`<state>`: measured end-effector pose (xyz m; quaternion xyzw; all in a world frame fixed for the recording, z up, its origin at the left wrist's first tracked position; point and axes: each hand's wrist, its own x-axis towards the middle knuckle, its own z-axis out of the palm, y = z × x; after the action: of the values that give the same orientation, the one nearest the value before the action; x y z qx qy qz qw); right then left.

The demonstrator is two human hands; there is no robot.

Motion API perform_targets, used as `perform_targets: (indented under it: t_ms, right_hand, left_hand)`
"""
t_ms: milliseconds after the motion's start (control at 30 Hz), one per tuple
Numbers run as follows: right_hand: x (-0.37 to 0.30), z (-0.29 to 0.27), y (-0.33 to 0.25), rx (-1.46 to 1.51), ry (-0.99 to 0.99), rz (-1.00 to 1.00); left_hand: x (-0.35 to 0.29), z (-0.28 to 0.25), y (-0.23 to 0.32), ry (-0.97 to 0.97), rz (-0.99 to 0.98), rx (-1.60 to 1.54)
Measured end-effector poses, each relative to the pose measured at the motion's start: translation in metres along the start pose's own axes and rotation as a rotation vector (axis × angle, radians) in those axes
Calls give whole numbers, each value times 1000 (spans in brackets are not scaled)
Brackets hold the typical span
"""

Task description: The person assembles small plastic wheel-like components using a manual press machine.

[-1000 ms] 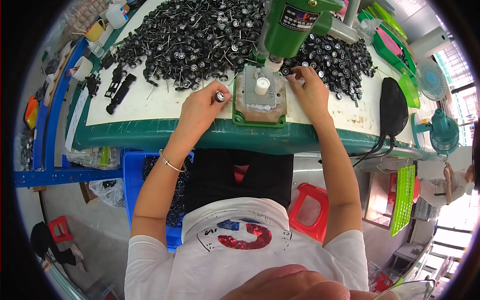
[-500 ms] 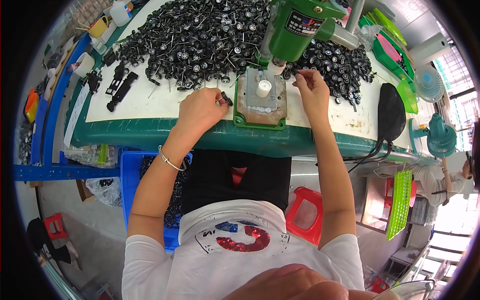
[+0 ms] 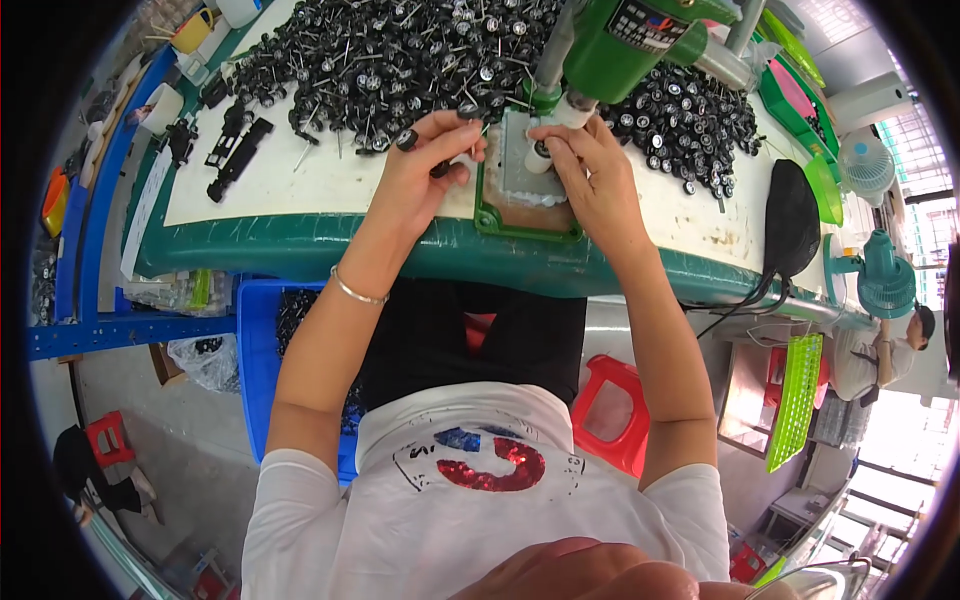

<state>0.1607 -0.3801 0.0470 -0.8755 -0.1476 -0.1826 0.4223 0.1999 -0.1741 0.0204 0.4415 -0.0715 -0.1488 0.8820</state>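
My left hand [image 3: 425,170] is closed beside the fixture, thumb and fingertips pinching a thin metal axle with a black wheel [image 3: 468,112] at its upper end. Another small black wheel [image 3: 407,140] sticks out from the back of its fingers, and a further dark piece shows near the thumb. My right hand [image 3: 598,175] is closed in a pinch on a small wheel [image 3: 542,148] at the top of the white post [image 3: 537,162]. That post stands on the grey plate of a green hand press [image 3: 625,45], below its ram [image 3: 575,108]; my right fingers partly hide it.
A heap of wheel-and-axle sets [image 3: 400,70] covers the back of the table; loose wheels [image 3: 680,125] are piled at right. Black chassis parts [image 3: 240,160] lie at left. A black cloth bag [image 3: 790,220] and a fan [image 3: 885,275] stand at the right edge.
My left hand has lifted and moved right, turning its axle upward near the press. My right hand has come left from the wheel pile to the white post. The view has shifted slightly.
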Motion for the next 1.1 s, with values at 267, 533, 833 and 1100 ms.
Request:
perform_targets:
  t_ms: [267, 533, 833, 1100]
  right_hand:
    - [-2, -5, 2, 176, -64, 118]
    - [2, -3, -6, 13, -14, 97]
    - [-9, 4, -3, 165, 17, 180]
    - [-9, 1, -2, 204, -29, 202]
  left_hand:
    - [6, 31, 10, -47, 64, 304]
    - [12, 40, 3, -107, 220, 471]
    - [10, 51, 0, -109, 173, 403]
    - [19, 53, -9, -79, 134, 333]
